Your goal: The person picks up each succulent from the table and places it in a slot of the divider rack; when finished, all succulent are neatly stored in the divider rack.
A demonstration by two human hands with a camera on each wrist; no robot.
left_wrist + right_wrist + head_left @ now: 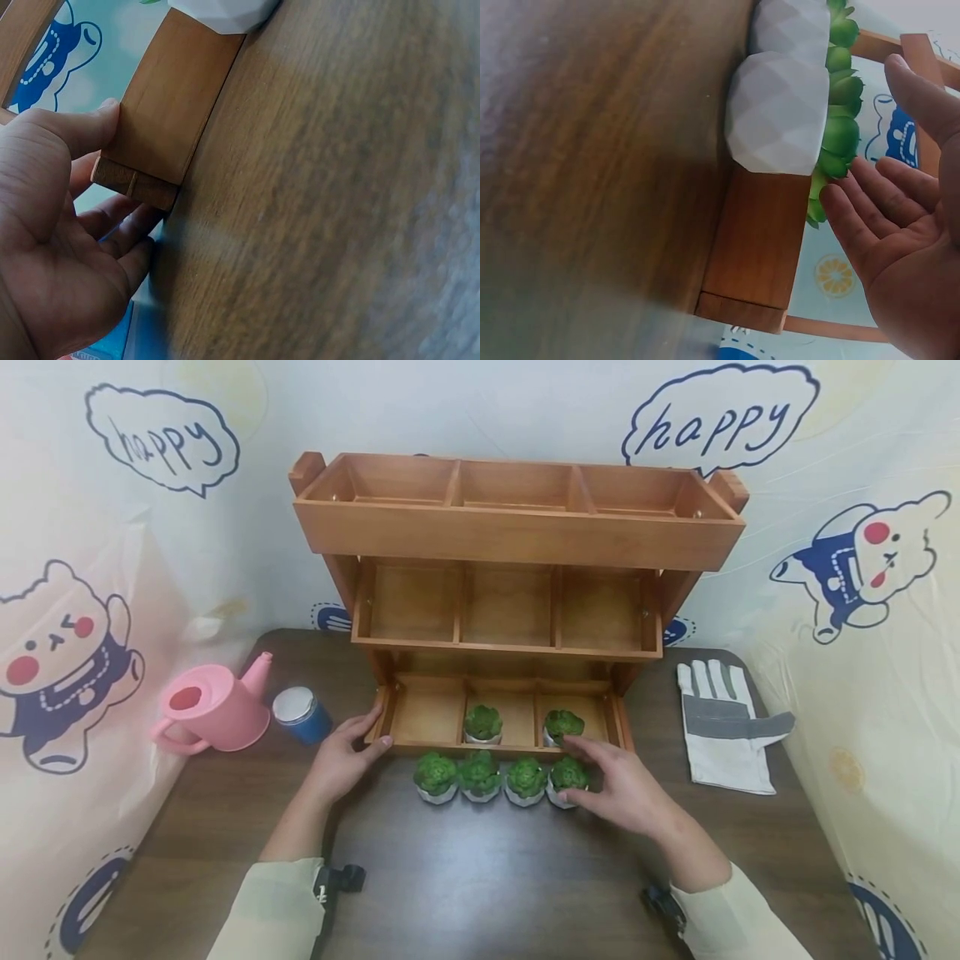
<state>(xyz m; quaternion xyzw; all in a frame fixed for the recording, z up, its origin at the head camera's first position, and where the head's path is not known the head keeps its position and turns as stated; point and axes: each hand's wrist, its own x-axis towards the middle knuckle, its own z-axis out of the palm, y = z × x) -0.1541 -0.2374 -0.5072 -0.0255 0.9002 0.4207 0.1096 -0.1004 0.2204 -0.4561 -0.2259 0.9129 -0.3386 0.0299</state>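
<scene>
A three-tier wooden planter shelf (517, 537) stands at the back of the table. My left hand (345, 760) grips the left front corner of its bottom tier (176, 97), thumb on the front board and fingers behind the end. Two potted succulents sit in that tier, one in the middle compartment (482, 723) and one in the right compartment (564, 725). Several more, in white faceted pots, line up before it. My right hand (626, 785) is spread beside the rightmost succulent of that row (568, 774), its fingers next to the green leaves (841, 135).
To the left stand a pink watering can (217, 706) and a blue jar with a pale lid (302, 714). A white and grey glove (726, 727) lies at the right. Behind the table (480, 877) hangs a printed cloth (465, 402).
</scene>
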